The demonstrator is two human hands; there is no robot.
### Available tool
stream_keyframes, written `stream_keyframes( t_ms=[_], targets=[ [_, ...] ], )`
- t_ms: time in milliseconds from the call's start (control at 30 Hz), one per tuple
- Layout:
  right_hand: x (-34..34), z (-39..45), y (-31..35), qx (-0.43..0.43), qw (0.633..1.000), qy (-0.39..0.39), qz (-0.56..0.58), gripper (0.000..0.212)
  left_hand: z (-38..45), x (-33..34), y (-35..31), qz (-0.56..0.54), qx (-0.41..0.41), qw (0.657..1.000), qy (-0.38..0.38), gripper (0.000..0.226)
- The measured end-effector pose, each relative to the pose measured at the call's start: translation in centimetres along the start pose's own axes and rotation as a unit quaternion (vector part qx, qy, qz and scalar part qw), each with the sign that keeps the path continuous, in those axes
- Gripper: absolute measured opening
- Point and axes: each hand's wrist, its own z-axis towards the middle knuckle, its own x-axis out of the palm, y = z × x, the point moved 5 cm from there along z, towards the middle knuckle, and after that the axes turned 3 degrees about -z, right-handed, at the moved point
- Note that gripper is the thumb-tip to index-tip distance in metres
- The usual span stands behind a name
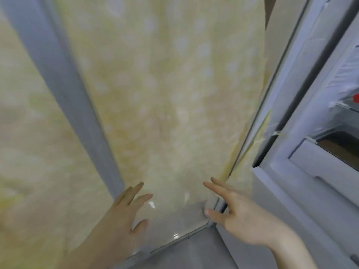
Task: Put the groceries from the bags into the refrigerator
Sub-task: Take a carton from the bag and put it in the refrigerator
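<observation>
The view is blurred. A pale yellow surface with white dots (155,94), framed in grey, fills the middle. My left hand (126,210) lies flat and open against its lower part, fingers spread, and looks hazy as if behind a clear film. My right hand (239,216) is open too, its fingers straight, touching the grey corner of that surface beside the refrigerator's white inner parts (320,171). Neither hand holds anything. No bags or groceries are in sight, apart from a small red item (356,98) at the far right edge.
A wide grey band (58,74) runs diagonally down the left of the dotted surface. White refrigerator shelves and a bin with a dark opening (342,146) stand at the right. A grey panel (194,251) lies below the hands.
</observation>
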Motion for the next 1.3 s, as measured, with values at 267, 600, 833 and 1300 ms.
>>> stream_keyframes(
  t_ms=[267, 600, 833, 1300],
  targets=[
    [7.0, 5.1, 12.1, -0.146, 0.984, 0.079, -0.056, 0.070, -8.9, -4.0, 8.9, -0.006, -0.105, 0.993, -0.046, 0.059],
    [15.5, 10.1, 26.5, -0.295, 0.900, 0.286, -0.145, 0.063, -20.9, -6.6, 15.4, -0.034, -0.311, 0.931, -0.188, 0.060],
    [22.6, 11.9, 33.4, -0.473, 0.773, 0.360, -0.221, 0.066, -29.9, -4.5, 13.4, -0.055, -0.493, 0.811, -0.311, 0.060],
    [36.0, -7.3, 44.1, -0.681, 0.531, 0.451, -0.225, 0.055, -50.9, 2.1, 0.7, -0.008, -0.697, 0.554, -0.454, 0.061]
  ],
)
